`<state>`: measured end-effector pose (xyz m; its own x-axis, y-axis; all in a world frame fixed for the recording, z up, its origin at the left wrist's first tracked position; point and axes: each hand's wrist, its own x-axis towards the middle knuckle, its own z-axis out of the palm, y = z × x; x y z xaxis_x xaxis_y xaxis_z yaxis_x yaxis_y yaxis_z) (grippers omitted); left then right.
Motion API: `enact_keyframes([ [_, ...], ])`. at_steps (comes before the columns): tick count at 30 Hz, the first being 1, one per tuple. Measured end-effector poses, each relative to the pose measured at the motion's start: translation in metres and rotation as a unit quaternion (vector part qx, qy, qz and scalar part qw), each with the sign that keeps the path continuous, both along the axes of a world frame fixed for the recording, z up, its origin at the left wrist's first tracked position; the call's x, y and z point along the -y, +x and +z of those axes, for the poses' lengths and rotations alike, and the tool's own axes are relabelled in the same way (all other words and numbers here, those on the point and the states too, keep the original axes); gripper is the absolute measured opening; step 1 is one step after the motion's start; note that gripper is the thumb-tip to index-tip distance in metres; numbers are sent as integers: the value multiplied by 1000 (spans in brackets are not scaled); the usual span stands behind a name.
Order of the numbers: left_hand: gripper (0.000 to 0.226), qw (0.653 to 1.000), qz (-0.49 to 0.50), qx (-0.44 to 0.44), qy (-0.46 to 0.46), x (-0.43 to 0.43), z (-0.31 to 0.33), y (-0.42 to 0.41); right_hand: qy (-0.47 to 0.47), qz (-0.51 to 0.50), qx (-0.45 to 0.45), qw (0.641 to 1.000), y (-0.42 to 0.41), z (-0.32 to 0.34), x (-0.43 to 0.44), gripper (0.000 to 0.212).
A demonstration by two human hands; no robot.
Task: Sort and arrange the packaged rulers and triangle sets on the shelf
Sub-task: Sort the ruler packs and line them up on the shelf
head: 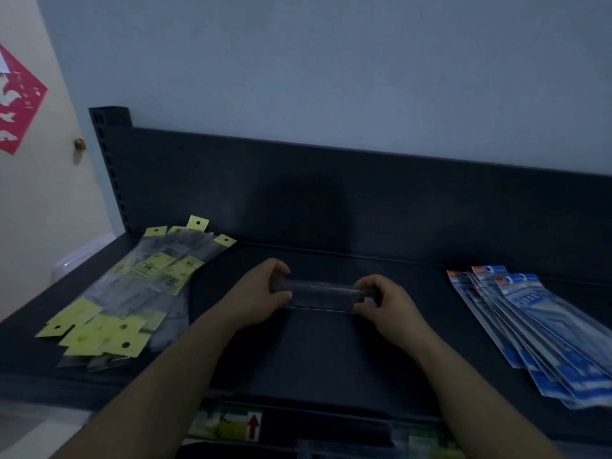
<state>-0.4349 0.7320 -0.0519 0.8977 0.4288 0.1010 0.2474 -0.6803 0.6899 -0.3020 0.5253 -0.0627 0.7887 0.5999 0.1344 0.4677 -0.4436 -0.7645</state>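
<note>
A clear packaged ruler (323,294) is held level just above the middle of the dark shelf (314,352). My left hand (263,291) grips its left end and my right hand (385,308) grips its right end. A loose pile of yellow-tagged clear ruler packs (132,293) lies fanned out on the shelf's left side. A stack of blue-and-white packaged sets (543,329) lies overlapped on the right side. The light is dim, so print on the packs is unreadable.
The shelf has a dark back panel (331,200) and a slotted upright post (106,167) at the left rear. A door with a brass knob (79,144) and a red paper decoration (16,101) is at the left. More packaged goods (231,425) show on a lower level.
</note>
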Motion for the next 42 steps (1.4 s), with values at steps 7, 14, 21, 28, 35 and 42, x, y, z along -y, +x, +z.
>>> enact_keyframes([
  [7, 24, 991, 31, -33, 130, -11, 2, 2, -15, 12, 31, 999, 6, 5, 1, 32],
  [14, 14, 997, -15, 30, 70, -1, 10, 7, -31, 54, 40, 997, 10, 18, 8, 29],
  [21, 30, 996, -41, -31, 69, 16, 4, 22, -32, 31, 32, 998, 22, 11, 29, 38],
  [28, 19, 996, -42, -40, 75, 23, 3, 29, -8, 22, -4, 1000, 28, 3, 33, 29],
  [35, 13, 996, -68, -33, 54, 32, 6, 61, -8, -6, -7, 1000, 46, 13, 52, 31],
  [42, 15, 995, -89, -34, 32, 57, 7, 120, -3, -48, 23, 999, 85, 18, 76, 33],
])
